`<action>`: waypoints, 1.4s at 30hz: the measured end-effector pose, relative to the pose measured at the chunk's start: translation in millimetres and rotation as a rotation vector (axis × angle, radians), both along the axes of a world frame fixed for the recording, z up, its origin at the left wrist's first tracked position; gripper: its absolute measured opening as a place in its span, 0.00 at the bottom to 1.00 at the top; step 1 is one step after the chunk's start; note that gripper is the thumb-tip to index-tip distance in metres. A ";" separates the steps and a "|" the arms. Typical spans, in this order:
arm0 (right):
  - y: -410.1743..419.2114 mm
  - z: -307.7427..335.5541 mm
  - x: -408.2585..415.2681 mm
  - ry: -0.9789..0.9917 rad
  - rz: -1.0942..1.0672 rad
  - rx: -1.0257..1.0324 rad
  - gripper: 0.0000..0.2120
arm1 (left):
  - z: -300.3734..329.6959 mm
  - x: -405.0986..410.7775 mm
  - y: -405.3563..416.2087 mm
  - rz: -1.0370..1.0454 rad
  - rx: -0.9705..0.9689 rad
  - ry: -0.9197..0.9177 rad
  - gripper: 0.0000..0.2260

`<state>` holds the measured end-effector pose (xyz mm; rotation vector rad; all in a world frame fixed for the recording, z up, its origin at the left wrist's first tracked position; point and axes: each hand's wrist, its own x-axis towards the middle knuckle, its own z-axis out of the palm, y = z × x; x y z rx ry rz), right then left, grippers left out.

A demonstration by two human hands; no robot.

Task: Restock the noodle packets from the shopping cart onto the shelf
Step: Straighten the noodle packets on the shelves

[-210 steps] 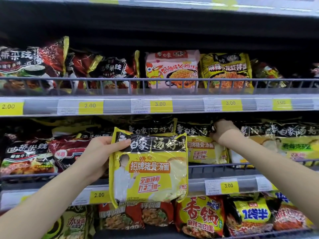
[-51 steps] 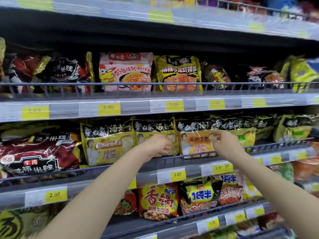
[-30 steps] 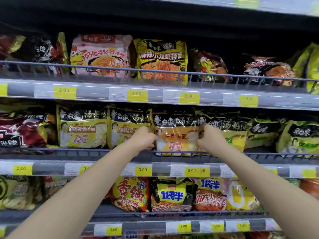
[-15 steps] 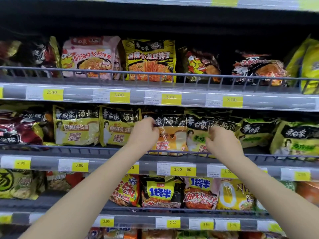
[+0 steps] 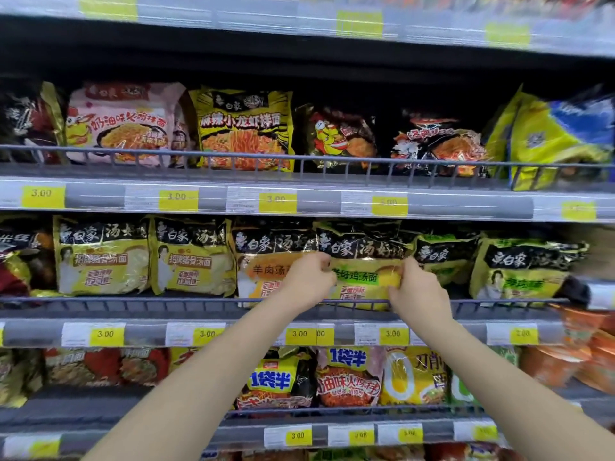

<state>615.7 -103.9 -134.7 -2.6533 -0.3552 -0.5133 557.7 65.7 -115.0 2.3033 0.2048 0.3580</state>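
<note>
The head view faces grey metal store shelves (image 5: 100, 307) with wire front rails and yellow price tags (image 5: 105, 334) reading 3.00. At frame centre, on the middle shelf, a yellow-and-black plastic noodle packet with a green label (image 5: 361, 261) stands behind the rail. The left hand (image 5: 307, 281) holds its left edge in a curled grip; the right hand (image 5: 416, 291) pinches its right edge. Similar yellow packets (image 5: 103, 257) fill the row at mid left.

Head view, close, facing shelf (image 5: 299, 307)
</note>
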 end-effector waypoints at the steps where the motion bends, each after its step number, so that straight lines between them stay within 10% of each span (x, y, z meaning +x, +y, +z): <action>1: 0.1 -1.7 1.9 0.001 0.005 0.011 0.10 | -0.1 2.4 -3.2 -0.016 0.001 0.027 0.23; 42: 66.0 7.2 -80.2 -0.029 0.084 -0.009 0.13 | 1.2 -107.7 104.8 -0.287 -0.298 0.155 0.08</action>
